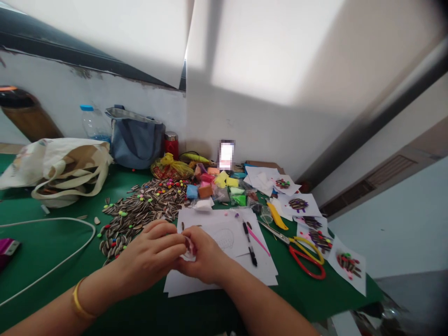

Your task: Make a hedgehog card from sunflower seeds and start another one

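My left hand [152, 248] and my right hand [205, 255] meet over a stack of white paper [217, 275]. Between their fingers they grip a small clear plastic packet [189, 248] with something reddish-pink in it; most of it is hidden. On the top sheet is a faint pencil drawing [224, 239] of a rounded, scaly shape. Right of the drawing lie a black pen [250, 245] and a pink stick-like tool [258, 241]. Left of the paper spreads a big heap of striped sunflower seeds [140, 212], dotted with small coloured beads or candies.
Packets of coloured clay [205, 190] lie behind the paper. At right are scissors [297, 247], a yellow cutter [277, 216] and several seed-decorated cards [348, 265]. A cloth bag [101, 179], a blue bag [136, 142] and a lit phone [226, 154] stand at the back. A white cable [89, 238] curves at left.
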The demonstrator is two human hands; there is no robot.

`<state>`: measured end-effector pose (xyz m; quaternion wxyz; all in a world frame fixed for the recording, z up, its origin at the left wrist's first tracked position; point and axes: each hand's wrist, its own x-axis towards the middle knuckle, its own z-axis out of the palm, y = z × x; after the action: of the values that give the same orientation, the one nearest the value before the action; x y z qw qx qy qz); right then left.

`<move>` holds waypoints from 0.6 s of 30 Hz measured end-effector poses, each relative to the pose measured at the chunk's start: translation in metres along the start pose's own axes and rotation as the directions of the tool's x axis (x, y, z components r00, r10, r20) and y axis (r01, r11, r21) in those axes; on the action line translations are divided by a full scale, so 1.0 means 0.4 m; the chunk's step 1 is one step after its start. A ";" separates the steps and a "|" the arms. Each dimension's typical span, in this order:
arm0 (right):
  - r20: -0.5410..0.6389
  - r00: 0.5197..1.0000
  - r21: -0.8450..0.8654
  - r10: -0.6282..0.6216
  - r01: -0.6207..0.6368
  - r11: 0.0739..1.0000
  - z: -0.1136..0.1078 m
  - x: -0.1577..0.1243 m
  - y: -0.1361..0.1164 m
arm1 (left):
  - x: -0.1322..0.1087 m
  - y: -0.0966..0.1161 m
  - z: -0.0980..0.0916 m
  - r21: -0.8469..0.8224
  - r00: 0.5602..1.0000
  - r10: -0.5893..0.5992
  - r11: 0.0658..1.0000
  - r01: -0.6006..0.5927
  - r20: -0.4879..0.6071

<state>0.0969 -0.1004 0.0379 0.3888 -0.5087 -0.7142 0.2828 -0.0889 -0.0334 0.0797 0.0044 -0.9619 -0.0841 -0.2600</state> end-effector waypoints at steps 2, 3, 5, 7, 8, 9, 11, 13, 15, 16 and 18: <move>-0.014 0.999 0.002 -0.046 0.046 0.999 -0.003 -0.003 -0.005 | 0.014 0.006 -0.006 0.004 0.999 -0.029 1.000 0.029 0.029; -0.017 0.998 0.007 -0.063 0.063 0.998 -0.005 -0.004 -0.006 | 0.021 0.009 -0.008 -0.001 0.999 -0.042 0.999 0.042 0.033; -0.018 0.997 0.031 -0.082 0.082 0.996 -0.012 -0.005 -0.007 | 0.037 0.014 -0.014 -0.030 0.998 -0.056 0.998 0.057 0.035; -0.009 0.996 0.080 -0.084 0.084 0.993 -0.022 -0.004 -0.004 | 0.052 0.017 -0.022 -0.069 0.998 -0.049 0.996 0.053 0.047; 0.004 0.997 0.108 -0.079 0.078 0.991 -0.028 -0.003 -0.002 | 0.058 0.017 -0.026 -0.086 0.998 -0.035 0.995 0.040 0.059; 0.020 0.997 0.135 -0.071 0.067 0.989 -0.032 -0.002 0.000 | 0.062 0.018 -0.030 -0.103 0.997 -0.019 0.994 0.026 0.071; 0.056 0.997 0.166 -0.044 0.034 0.986 -0.036 0.000 0.006 | 0.068 0.019 -0.036 -0.133 0.994 0.011 0.991 0.003 0.105; 0.083 0.996 0.175 -0.023 0.008 0.985 -0.034 0.000 0.013 | 0.067 0.022 -0.036 -0.158 0.992 0.035 0.987 -0.015 0.123; 0.089 0.996 0.176 -0.021 0.005 0.984 -0.028 -0.001 0.017 | 0.061 0.024 -0.031 -0.182 0.995 0.038 0.983 -0.021 0.088; 0.083 0.996 0.177 -0.020 0.005 0.984 -0.025 -0.001 0.019 | 0.057 0.021 -0.027 -0.198 0.998 0.027 0.980 -0.015 0.055; 0.054 0.999 0.186 0.002 -0.012 0.983 -0.021 -0.001 0.020 | 0.045 0.004 -0.018 -0.236 0.999 -0.042 0.971 0.036 -0.017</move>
<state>0.1080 -0.0984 0.0360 0.4145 -0.4651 -0.6928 0.3631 -0.0768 -0.0324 0.0951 -0.1140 -0.9510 -0.0715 -0.2785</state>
